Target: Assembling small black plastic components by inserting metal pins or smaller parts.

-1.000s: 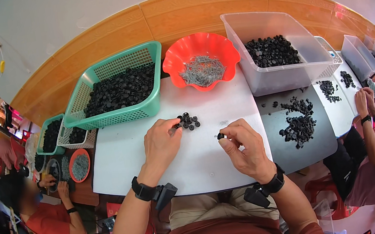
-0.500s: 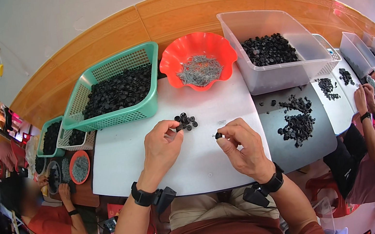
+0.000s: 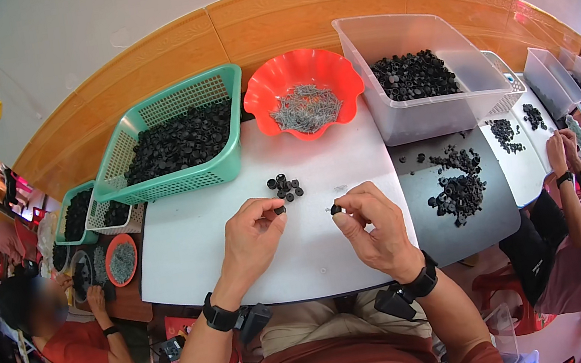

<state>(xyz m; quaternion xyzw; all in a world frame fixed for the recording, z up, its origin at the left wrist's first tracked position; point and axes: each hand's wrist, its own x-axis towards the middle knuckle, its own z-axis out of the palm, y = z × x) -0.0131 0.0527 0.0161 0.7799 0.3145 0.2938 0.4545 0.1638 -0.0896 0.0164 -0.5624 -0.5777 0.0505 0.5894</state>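
As we work at a white board (image 3: pixel 305 270), seen from the head view, our left hand (image 3: pixel 247 240) pinches a small black piece (image 3: pixel 280 210) between thumb and fingers, and our right hand (image 3: pixel 376 227) pinches a black cap (image 3: pixel 336 209) a little to the right. Just beyond our left hand lies a loose cluster (image 3: pixel 285 187) of similar parts; farther off stand a green basket (image 3: pixel 176 180) at left, a red bowl (image 3: pixel 267 82) and a clear bin (image 3: pixel 440 118) at right.

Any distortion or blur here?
In the head view, fisheye distortion bows the orange wall panel upward, with black corners; a blurred patch hides the face of the co-worker at left; the left hand and right hand look sharp.
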